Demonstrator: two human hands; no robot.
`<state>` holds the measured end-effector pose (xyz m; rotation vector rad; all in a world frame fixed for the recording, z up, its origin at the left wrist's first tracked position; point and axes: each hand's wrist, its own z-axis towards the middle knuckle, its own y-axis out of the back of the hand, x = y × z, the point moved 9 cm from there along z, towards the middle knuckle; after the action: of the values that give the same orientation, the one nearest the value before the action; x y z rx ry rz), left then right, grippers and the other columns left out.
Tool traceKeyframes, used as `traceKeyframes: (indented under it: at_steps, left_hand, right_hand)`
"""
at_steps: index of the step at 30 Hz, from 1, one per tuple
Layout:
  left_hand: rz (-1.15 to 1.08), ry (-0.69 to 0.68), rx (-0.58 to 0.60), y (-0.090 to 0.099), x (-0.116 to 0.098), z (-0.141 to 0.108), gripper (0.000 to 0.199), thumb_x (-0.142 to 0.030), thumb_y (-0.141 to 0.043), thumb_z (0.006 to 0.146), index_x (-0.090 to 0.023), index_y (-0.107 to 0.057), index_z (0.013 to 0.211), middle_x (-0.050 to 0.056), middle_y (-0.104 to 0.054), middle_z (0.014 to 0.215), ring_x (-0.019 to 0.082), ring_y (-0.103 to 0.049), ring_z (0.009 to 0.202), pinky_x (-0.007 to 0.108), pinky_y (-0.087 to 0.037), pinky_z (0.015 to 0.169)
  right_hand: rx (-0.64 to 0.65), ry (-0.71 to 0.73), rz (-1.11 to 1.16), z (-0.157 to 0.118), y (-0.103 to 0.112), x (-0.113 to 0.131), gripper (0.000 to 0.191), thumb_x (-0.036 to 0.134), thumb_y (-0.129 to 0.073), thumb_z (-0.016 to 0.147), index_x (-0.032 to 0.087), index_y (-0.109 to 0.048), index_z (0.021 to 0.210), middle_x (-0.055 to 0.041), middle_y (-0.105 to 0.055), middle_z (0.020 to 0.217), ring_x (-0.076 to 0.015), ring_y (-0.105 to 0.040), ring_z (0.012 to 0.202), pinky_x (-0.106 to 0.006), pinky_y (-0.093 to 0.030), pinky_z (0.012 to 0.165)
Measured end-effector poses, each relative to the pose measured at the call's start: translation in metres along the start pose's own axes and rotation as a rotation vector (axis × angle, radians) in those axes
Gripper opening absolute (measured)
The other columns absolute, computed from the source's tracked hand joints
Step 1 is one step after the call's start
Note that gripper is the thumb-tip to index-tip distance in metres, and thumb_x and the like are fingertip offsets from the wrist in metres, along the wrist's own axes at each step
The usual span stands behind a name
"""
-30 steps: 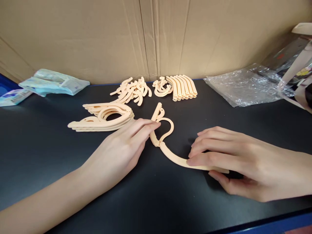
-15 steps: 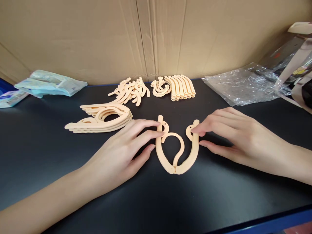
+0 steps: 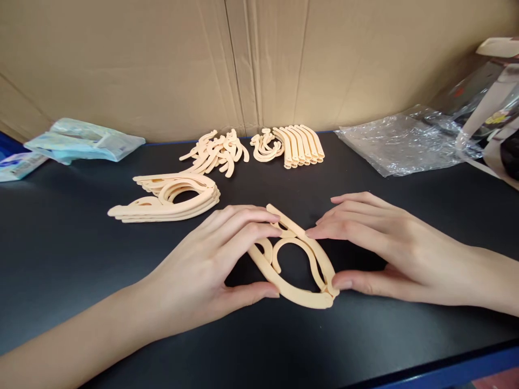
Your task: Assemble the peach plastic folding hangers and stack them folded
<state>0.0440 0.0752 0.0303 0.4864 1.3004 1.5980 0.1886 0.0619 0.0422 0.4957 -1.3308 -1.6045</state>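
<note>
A beige folding clothes hanger lies turned at a slant on the black table, its two arms folded close and its hook curled between them. My left hand grips its left end, fingers over the arms and thumb against the near edge; the fingers cover part of that end. On the other side, my right hand has its index fingertip on the far arm and its thumb at the hinge. Left of the hands rests a stack of folded hangers, close to my left fingers.
Behind are a heap of loose hanger arms, a few hooks and a row of curved arms. A clear plastic bag lies at right, blue-white packets at left. Cardboard walls the back.
The hanger's arms, spread apart before, are now folded together. It has turned so its hinge points right and nearer me. My right thumb has moved to the hinge.
</note>
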Motion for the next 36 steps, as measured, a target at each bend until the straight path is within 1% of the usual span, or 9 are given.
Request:
traceKeyframes:
  at_steps: [5, 12, 16, 20, 23, 26, 29, 33, 36]
  left_hand:
    - [0.057, 0.051, 0.036, -0.006, 0.0, 0.0, 0.075, -0.064, -0.062, 0.089, -0.017, -0.04, 0.143, 0.009, -0.053, 0.146, 0.021, -0.041, 0.141, 0.031, -0.028, 0.119]
    - [0.037, 0.089, 0.128, -0.017, 0.004, -0.003, 0.091, -0.071, -0.061, 0.085, -0.02, -0.026, 0.153, 0.012, -0.046, 0.156, 0.028, -0.038, 0.147, 0.046, -0.031, 0.121]
    - [-0.021, 0.059, 0.149, -0.019, 0.006, -0.006, 0.089, -0.065, -0.062, 0.088, -0.022, -0.022, 0.155, 0.013, -0.048, 0.153, 0.03, -0.044, 0.141, 0.048, -0.038, 0.117]
    - [-0.05, 0.067, 0.141, -0.013, 0.005, -0.005, 0.076, -0.048, -0.069, 0.09, -0.022, -0.031, 0.151, 0.009, -0.058, 0.139, 0.024, -0.056, 0.125, 0.035, -0.049, 0.105]
    - [-0.049, 0.123, 0.114, -0.006, 0.004, -0.004, 0.075, -0.036, -0.072, 0.088, -0.023, -0.032, 0.151, 0.007, -0.061, 0.131, 0.021, -0.061, 0.113, 0.031, -0.053, 0.096]
    - [-0.018, 0.161, 0.064, 0.008, 0.003, -0.001, 0.073, -0.035, -0.068, 0.088, -0.025, -0.032, 0.151, 0.006, -0.061, 0.133, 0.022, -0.062, 0.114, 0.033, -0.054, 0.098]
    - [0.031, 0.211, -0.019, 0.037, 0.014, 0.0, 0.072, -0.044, -0.066, 0.09, -0.029, -0.034, 0.152, 0.003, -0.057, 0.143, 0.025, -0.059, 0.124, 0.037, -0.05, 0.108]
    - [0.075, 0.343, -0.17, 0.089, 0.055, -0.01, 0.072, -0.059, -0.071, 0.083, -0.034, -0.047, 0.146, -0.001, -0.059, 0.142, 0.027, -0.06, 0.123, 0.045, -0.044, 0.113]
    - [0.011, 0.529, -0.184, 0.11, 0.098, -0.026, 0.084, -0.069, -0.077, 0.071, -0.034, -0.051, 0.143, -0.002, -0.07, 0.128, 0.03, -0.061, 0.123, 0.057, -0.04, 0.114]
  right_hand:
    - [-0.019, -0.026, -0.104, 0.0, -0.009, 0.013, 0.07, 0.063, -0.064, 0.087, 0.014, -0.049, 0.134, -0.0122, -0.068, 0.122, -0.0253, -0.064, 0.113, -0.047, -0.036, 0.112]
    - [0.032, -0.027, -0.074, 0.001, -0.017, 0.013, 0.048, 0.029, -0.058, 0.094, 0.014, -0.047, 0.139, -0.0147, -0.064, 0.134, -0.0239, -0.058, 0.128, -0.048, -0.039, 0.114]
    - [0.036, 0.003, -0.063, 0.001, -0.013, 0.007, 0.052, 0.03, -0.06, 0.094, 0.013, -0.044, 0.141, -0.016, -0.061, 0.138, -0.0253, -0.055, 0.131, -0.05, -0.038, 0.116]
    - [-0.018, -0.009, -0.074, 0.0, -0.002, 0.0, 0.057, 0.043, -0.06, 0.095, 0.014, -0.043, 0.141, -0.0155, -0.062, 0.136, -0.0268, -0.057, 0.128, -0.048, -0.04, 0.114]
    - [-0.096, -0.073, -0.073, -0.004, 0.012, -0.012, 0.054, 0.041, -0.06, 0.095, 0.016, -0.044, 0.141, -0.0126, -0.063, 0.134, -0.026, -0.056, 0.127, -0.043, -0.044, 0.11]
    - [-0.186, -0.141, -0.059, -0.009, 0.023, -0.026, 0.048, 0.037, -0.062, 0.094, 0.018, -0.048, 0.136, -0.0109, -0.064, 0.131, -0.0258, -0.058, 0.124, -0.042, -0.045, 0.107]
    - [-0.209, -0.187, -0.011, -0.011, 0.024, -0.036, 0.042, 0.035, -0.063, 0.094, 0.019, -0.051, 0.132, -0.0098, -0.065, 0.127, -0.0247, -0.06, 0.121, -0.041, -0.047, 0.104]
    - [-0.12, -0.205, 0.018, -0.007, 0.01, -0.042, 0.039, 0.036, -0.061, 0.095, 0.022, -0.053, 0.131, -0.009, -0.067, 0.122, -0.0243, -0.062, 0.116, -0.041, -0.049, 0.098]
    - [-0.065, -0.178, 0.009, -0.005, 0.002, -0.04, 0.036, 0.036, -0.059, 0.097, 0.021, -0.054, 0.129, -0.0093, -0.068, 0.12, -0.0244, -0.063, 0.113, -0.042, -0.048, 0.099]
